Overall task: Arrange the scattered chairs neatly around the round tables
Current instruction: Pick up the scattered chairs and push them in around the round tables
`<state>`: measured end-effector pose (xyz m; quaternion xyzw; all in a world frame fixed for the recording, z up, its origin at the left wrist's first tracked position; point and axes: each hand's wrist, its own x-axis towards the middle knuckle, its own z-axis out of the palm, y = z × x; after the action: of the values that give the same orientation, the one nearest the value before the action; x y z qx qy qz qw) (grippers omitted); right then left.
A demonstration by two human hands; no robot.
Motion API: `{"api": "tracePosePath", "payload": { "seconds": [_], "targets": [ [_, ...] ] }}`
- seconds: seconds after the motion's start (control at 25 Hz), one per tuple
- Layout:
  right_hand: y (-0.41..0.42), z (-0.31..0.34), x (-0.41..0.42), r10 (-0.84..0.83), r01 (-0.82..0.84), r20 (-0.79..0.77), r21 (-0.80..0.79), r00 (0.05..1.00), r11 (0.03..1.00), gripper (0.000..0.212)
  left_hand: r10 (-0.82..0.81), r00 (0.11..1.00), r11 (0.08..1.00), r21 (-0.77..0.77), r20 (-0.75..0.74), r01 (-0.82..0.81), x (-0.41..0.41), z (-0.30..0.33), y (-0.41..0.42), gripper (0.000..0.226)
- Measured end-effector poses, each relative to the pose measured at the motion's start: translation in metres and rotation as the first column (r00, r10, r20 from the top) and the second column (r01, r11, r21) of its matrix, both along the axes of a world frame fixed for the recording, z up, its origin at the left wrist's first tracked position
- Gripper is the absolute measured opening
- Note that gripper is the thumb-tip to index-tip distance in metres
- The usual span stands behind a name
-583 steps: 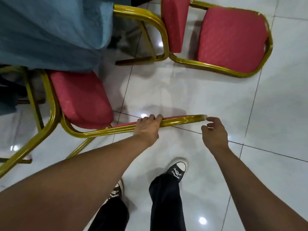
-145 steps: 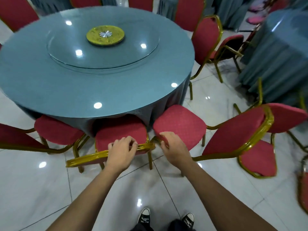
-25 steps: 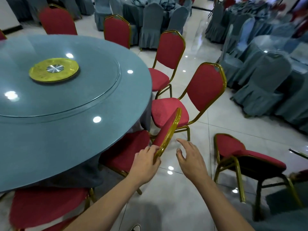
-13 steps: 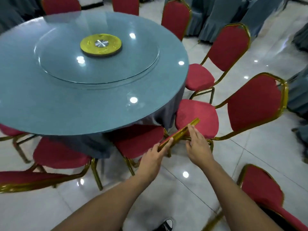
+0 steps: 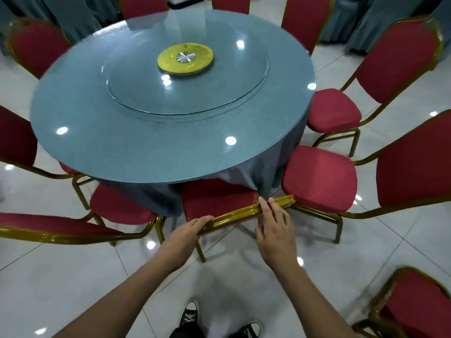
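Head view showed my left hand (image 5: 185,236) curled around the near end of the gold top rail (image 5: 246,212) of the chair (image 5: 217,200) in front of me, fingers wrapped over it, while my right hand (image 5: 275,230) lay flatter on the same rail, fingers extended along the metal and pressing more than clasping. Half a second earlier that rail ran at a steep slant away from me; at this moment it sat nearly square to the round table (image 5: 170,98), with the red seat tucked under the tablecloth (image 5: 244,176) edge between its neighbours. I judged this chair close to placed, needing only a small nudge to even the gaps. One loose chair (image 5: 419,306) stood well apart at lower right, behind my right arm, and looked like the next one to bring in.
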<state>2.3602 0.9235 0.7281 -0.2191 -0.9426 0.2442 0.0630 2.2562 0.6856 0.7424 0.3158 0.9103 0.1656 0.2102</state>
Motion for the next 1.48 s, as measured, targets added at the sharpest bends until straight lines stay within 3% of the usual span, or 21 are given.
{"api": "tracePosePath", "payload": {
  "seconds": [0.28,0.52,0.84,1.2,1.48],
  "targets": [
    [0.035,0.006,0.008,0.134,-0.133,0.0,-0.13,0.991,0.983,0.069,0.096,0.983,0.995,-0.003,-0.154,-0.097,0.021,0.016,0.071,0.042],
    [0.119,0.012,0.056,-0.046,0.036,-0.064,-0.15,0.997,0.988,0.061,-0.013,0.958,0.993,0.109,-0.287,0.046,0.046,0.033,0.182,0.04],
    [0.278,0.04,0.093,-0.309,0.295,-0.14,-0.112,0.941,0.949,0.053,-0.196,0.968,0.941,0.248,-0.158,0.231,0.066,0.041,0.349,0.037],
    [0.482,0.069,0.091,-0.446,0.448,-0.183,-0.032,0.876,0.893,0.044,-0.262,0.963,0.874,0.409,-0.059,0.263,0.051,0.053,0.577,0.031],
    [0.619,0.077,0.077,-0.474,0.476,-0.173,-0.032,0.864,0.879,0.04,-0.269,0.962,0.87,0.419,-0.039,0.26,0.039,0.057,0.704,0.028]
  ]
}}
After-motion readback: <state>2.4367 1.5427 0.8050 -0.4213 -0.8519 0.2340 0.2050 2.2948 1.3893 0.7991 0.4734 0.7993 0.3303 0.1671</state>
